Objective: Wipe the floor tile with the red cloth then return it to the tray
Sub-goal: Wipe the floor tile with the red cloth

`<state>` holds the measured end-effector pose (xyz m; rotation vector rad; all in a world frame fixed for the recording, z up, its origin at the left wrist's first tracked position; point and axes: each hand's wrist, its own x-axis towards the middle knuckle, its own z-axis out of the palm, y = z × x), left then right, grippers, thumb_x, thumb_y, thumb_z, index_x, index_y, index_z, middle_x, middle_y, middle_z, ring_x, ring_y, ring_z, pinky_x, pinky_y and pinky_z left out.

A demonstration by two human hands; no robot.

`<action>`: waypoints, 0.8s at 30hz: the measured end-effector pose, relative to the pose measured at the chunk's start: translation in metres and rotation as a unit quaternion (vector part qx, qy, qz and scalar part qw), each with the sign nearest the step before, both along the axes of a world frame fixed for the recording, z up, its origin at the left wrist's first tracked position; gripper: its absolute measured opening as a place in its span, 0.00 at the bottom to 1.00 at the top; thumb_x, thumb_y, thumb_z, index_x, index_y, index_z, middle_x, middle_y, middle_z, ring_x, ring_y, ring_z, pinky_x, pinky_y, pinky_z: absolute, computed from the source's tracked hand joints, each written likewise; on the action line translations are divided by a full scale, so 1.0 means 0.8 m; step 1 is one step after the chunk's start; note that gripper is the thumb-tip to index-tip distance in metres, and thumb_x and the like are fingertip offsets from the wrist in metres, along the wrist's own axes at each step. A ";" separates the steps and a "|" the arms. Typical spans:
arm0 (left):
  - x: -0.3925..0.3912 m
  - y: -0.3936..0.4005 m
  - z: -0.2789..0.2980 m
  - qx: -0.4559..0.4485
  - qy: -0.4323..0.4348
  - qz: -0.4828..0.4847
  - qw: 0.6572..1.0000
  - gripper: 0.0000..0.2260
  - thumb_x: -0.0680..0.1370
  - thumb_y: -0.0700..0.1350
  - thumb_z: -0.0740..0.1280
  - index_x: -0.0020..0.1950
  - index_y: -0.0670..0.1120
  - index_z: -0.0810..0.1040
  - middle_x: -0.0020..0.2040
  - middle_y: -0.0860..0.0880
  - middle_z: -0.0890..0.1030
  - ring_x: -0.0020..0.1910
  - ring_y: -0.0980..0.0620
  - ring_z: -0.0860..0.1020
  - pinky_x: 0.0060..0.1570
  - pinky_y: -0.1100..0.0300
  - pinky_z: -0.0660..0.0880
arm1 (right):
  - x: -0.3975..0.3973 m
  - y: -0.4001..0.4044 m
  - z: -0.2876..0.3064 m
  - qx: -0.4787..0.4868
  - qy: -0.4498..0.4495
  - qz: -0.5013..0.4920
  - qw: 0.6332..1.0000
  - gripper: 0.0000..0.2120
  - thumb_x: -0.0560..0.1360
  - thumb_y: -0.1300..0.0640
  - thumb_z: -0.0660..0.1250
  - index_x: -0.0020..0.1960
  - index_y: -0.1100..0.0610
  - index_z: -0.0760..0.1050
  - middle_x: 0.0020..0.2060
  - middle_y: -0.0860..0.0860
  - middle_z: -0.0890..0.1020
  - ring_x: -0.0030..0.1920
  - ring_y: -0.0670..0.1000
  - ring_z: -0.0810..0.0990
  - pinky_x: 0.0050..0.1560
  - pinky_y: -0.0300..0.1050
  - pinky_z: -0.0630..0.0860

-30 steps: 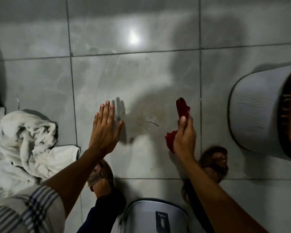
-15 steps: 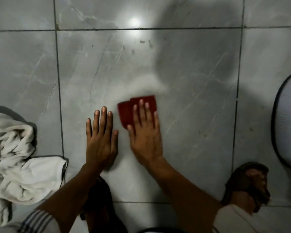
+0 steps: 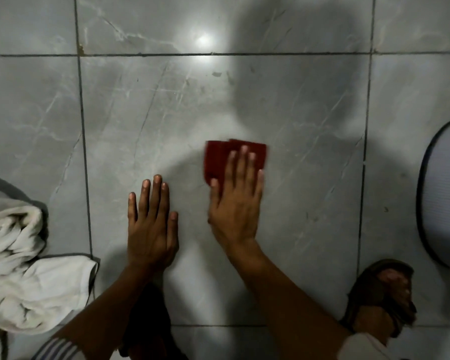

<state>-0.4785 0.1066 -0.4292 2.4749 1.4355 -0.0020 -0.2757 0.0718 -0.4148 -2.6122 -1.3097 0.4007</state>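
A folded red cloth (image 3: 220,158) lies flat on the grey marbled floor tile (image 3: 166,120), near its middle. My right hand (image 3: 235,201) presses down on the cloth, fingers spread over its near half, and the cloth looks motion-blurred. Palm down on the same tile, a little to the left and nearer to me, rests my left hand (image 3: 151,224), holding nothing, with its fingers close together. No tray is clearly identifiable in this view.
A crumpled white towel (image 3: 18,268) lies on the floor at the left edge. A pale ribbed container with a dark rim (image 3: 442,219) shows at the right edge. My sandalled right foot (image 3: 382,300) sits at the lower right.
A second ago my right hand held the bunched cloth up off the floor. It then pressed the cloth flat beside my left hand and has slid it to the right across the tile.
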 end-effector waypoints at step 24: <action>-0.006 0.000 -0.003 -0.011 0.010 0.001 1.000 0.32 0.88 0.52 0.50 0.92 0.45 0.49 0.94 0.46 0.49 0.93 0.43 0.48 0.90 0.40 0.42 | -0.011 -0.163 0.006 -0.015 -0.001 0.056 0.998 0.35 0.87 0.43 0.60 0.88 0.58 0.56 0.87 0.59 0.57 0.88 0.60 0.57 0.87 0.64 0.57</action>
